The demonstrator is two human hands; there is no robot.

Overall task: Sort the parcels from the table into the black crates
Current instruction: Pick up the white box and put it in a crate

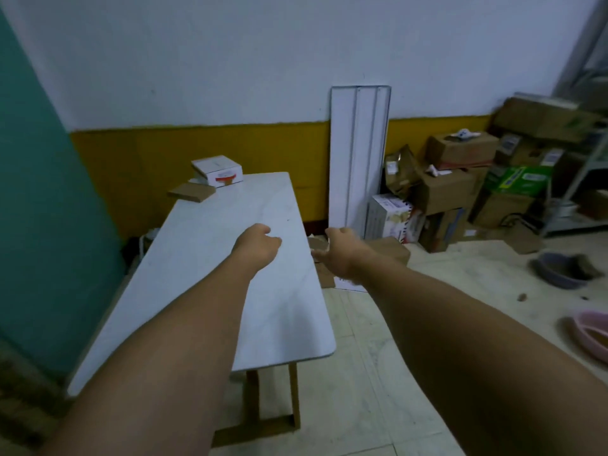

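Two parcels lie at the far end of the white table [210,258]: a white box with a red mark [217,171] and a flat brown cardboard parcel [191,192] just in front of it. My left hand [258,245] hovers over the middle of the table with its fingers loosely curled and nothing in it. My right hand [340,255] is stretched out past the table's right edge, fingers curled. A small brown cardboard piece [318,245] shows right at its fingers; whether the hand holds it or it lies on the floor behind is unclear. No black crate is in view.
A tall white panel [358,153] leans on the wall right of the table. Several cardboard boxes [460,179] are piled in the right corner beside a metal shelf [579,179]. A grey basin [559,269] and a pink basin [592,334] sit on the tiled floor.
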